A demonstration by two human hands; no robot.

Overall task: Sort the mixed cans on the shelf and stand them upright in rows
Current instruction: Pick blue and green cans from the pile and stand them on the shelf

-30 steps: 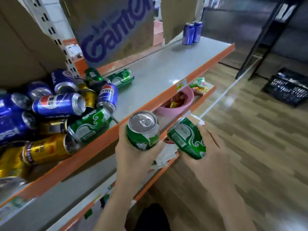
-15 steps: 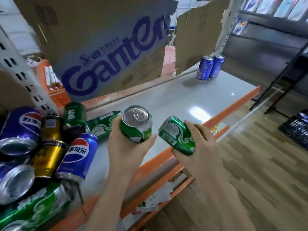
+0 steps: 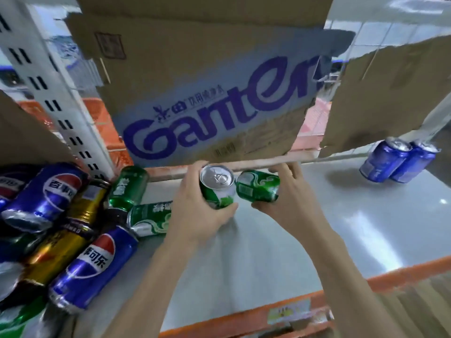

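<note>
Head view: left hand (image 3: 195, 215) and right hand (image 3: 290, 203) each hold a green can (image 3: 216, 191), carried at 12 o'clock; next, stand both upright on the shelf (image 3: 317, 228).

Evenly bright, lit from overhead. White glare patches on the grey shelf (image 3: 366, 215) right of the cardboard box (image 3: 207, 93), soft shadow beneath it. Strongly bowed and stretched toward the frame edges. Smeared with motion blur at the corners, sharper near the box print; highlights glinting on the heaped cans (image 3: 61, 228) to its left.
</note>
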